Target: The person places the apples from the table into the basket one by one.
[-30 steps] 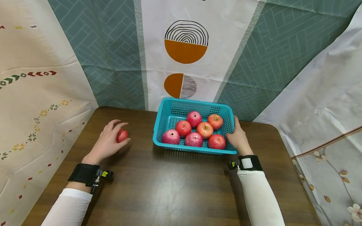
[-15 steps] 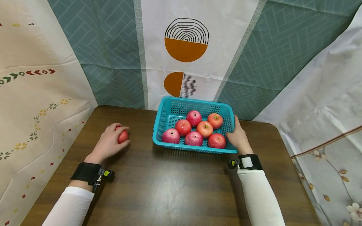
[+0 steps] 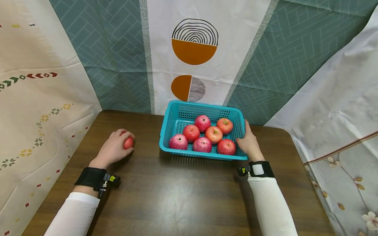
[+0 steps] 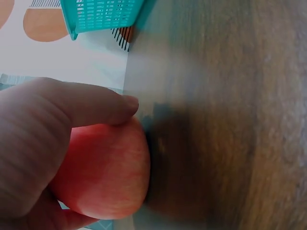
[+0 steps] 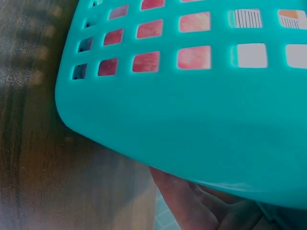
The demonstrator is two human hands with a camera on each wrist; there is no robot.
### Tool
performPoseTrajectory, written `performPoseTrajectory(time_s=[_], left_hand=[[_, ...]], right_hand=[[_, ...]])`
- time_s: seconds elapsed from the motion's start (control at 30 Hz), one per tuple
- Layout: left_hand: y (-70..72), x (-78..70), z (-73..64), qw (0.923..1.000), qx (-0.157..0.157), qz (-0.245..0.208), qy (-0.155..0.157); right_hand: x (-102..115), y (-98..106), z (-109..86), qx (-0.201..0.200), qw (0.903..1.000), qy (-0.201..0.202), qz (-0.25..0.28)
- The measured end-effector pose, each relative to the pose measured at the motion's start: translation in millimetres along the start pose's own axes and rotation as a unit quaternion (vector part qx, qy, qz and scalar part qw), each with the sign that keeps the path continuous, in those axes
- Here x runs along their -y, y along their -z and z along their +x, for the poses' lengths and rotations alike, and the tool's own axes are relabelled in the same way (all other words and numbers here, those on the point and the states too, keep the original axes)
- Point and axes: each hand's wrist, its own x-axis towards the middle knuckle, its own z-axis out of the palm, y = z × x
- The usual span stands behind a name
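Note:
At the left of the table, my left hand (image 3: 113,147) curls its fingers and thumb round a red apple (image 3: 128,143). In the left wrist view the thumb lies along the top of this apple (image 4: 105,167), close over the wood. My right hand (image 3: 250,144) grips the right end of a turquoise plastic basket (image 3: 203,157), thumb over the rim on the inner side and fingers along the outer wall. The right wrist view shows the basket's holed wall (image 5: 168,110), with part of the hand (image 5: 187,201) beyond its edge. Several red and pink apples (image 3: 202,145) lie in the basket.
The brown wooden table (image 3: 171,196) reaches back to a hanging green and white cloth (image 3: 124,59), right behind the basket. A cream patterned cloth (image 3: 38,114) borders the left side, and a pale floral cloth (image 3: 339,131) the right.
My left fingers, more spread a second ago, have closed down round the apple, covering more of its far side. My right hand and the basket stay in place.

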Motion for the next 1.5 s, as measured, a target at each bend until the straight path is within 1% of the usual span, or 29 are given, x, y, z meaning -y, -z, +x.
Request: performPoseTrajectory(time_s=[0.27, 0.5, 0.6, 0.87, 1.1, 1.33, 1.5], left_hand=[[1.4, 2.4, 0.2, 1.0, 0.002, 0.003, 0.006], [2.6, 3.6, 2.5, 0.9999, 0.001, 0.011, -0.004], [2.4, 4.1, 3.5, 0.9999, 0.002, 0.013, 0.002], [1.1, 3.5, 5.3, 0.9999, 0.006, 0.014, 0.007], [0.7, 3.2, 3.8, 0.9999, 0.004, 0.013, 0.007], [-0.1, 3.1, 5.7, 0.9999, 0.005, 0.009, 0.005], [-1.2, 1.8, 7.0, 1.0, -0.002, 0.009, -0.002]], right_hand=[[1.2, 0.3, -1.6, 0.002, 1.0, -0.002, 0.004], [3.1, 0.4, -3.2, -0.001, 0.9999, -0.003, 0.011], [3.4, 1.0, -3.8, 0.0, 0.9999, -0.002, 0.013], [2.4, 3.0, -2.1, 0.006, 1.0, 0.005, -0.001], [2.5, 1.8, -2.1, 0.004, 1.0, 0.003, 0.005], [2.7, 3.4, -4.7, 0.002, 1.0, -0.005, -0.004], [3.6, 3.6, -6.7, -0.001, 0.9999, -0.008, -0.009]])
